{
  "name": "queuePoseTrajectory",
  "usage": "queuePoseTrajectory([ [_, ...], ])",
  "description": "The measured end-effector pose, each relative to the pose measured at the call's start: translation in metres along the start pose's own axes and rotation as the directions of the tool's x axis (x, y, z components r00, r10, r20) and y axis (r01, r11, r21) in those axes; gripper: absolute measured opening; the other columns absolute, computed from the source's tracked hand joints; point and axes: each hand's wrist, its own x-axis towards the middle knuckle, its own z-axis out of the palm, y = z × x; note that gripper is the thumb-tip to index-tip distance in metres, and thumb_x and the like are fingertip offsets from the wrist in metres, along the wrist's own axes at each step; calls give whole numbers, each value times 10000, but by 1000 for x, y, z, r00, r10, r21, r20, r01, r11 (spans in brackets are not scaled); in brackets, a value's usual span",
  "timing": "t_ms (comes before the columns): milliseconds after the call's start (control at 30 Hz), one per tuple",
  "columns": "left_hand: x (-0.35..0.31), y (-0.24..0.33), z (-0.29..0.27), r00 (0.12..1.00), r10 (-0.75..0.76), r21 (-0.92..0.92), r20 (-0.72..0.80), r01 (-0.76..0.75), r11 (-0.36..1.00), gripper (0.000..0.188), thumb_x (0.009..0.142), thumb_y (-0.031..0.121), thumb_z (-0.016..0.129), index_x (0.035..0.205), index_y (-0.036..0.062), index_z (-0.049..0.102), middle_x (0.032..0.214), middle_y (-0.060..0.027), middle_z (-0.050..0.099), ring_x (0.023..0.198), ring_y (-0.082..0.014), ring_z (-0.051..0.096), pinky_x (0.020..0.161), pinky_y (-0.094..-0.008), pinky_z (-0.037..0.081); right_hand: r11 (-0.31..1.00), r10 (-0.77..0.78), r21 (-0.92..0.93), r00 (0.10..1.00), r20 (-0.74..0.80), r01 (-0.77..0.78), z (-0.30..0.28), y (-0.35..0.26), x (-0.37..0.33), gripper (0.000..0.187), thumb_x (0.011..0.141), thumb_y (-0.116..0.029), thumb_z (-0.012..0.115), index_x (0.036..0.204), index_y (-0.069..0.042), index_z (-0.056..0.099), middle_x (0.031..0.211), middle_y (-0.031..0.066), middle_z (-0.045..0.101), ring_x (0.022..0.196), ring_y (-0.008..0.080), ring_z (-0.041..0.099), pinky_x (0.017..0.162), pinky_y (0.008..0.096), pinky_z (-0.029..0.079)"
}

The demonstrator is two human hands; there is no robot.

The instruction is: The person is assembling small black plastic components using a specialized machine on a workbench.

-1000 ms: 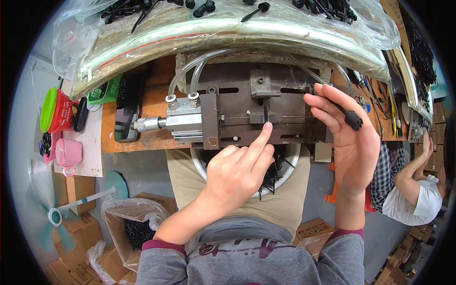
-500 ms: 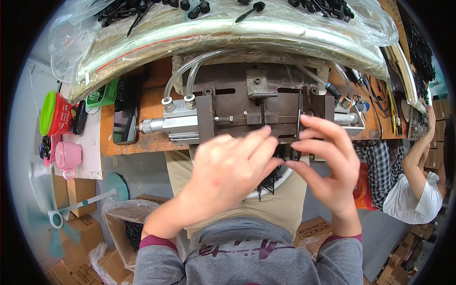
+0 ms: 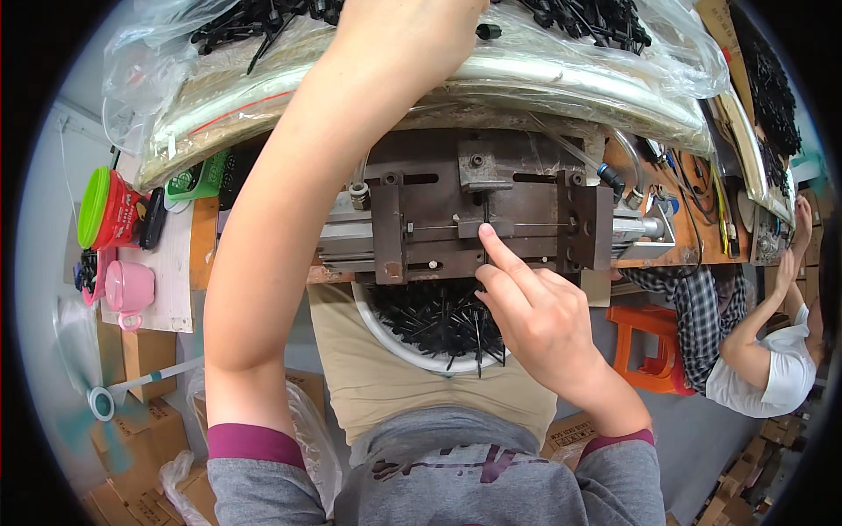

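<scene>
My right hand has its index finger stretched out, its tip on the middle of the metal fixture, where a thin black rod stands up the picture between small clamp blocks. Its other fingers are curled beneath, and I see nothing held in them. My left hand reaches far up over the plastic-wrapped ledge, among black plastic parts; its fingers run out of the picture. Below the fixture, a white bucket full of thin black plastic pieces sits at my lap.
Air cylinders and clear hoses flank the fixture on the wooden bench. At left stand a pink cup, a red tub and a fan. An orange stool and another person are at right. Cardboard boxes lie below.
My left hand has gone from the fixture up to the parts on the ledge. My right hand has moved left and no longer holds the upright black rod; its index finger now touches the fixture's middle.
</scene>
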Motion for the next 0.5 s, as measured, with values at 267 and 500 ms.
queuePoseTrajectory([
  [267,-61,32,-62,919,-13,-329,-394,-128,936,168,761,15,731,929,5,727,962,-149,712,838,-295,695,742,-343,555,999,27,-27,996,86,-25,-18,-1,13,269,738,-101,805,963,-52,666,1188,103,706,567,172,597,546,273,490],
  [500,-141,45,-64,998,27,-549,-58,-54,834,413,652,-33,819,1055,10,735,1312,-222,626,1064,-281,680,908,-346,557,999,14,49,947,-321,2,-57,42,119,200,785,-155,801,931,-42,724,877,63,724,625,117,630,539,222,445],
])
